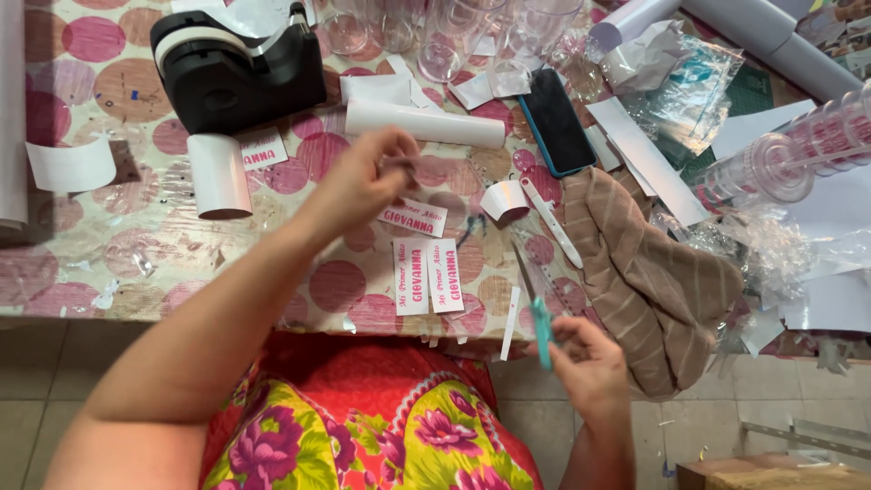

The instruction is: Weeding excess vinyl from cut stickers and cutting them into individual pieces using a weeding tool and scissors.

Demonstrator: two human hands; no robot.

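My left hand (367, 177) hovers over the dotted tablecloth (118, 245), fingertips pinched together on something small that I cannot make out, just above a white label with pink lettering (413, 218). Two more such labels (427, 276) lie side by side near the table's front edge. My right hand (588, 363) is off the table's front edge, shut on a thin teal tool (542, 330) that points upward. A white plastic pick (551, 221) and a curled white strip (502, 198) lie between the hands.
A black tape dispenser (231, 68) stands at the back left beside white paper rolls (220, 174). A dark phone (555, 122), clear plastic cups (435, 36), a striped brown cloth (644, 272), crumpled cellophane (771, 245) and a stack of clear cups (807, 150) crowd the right.
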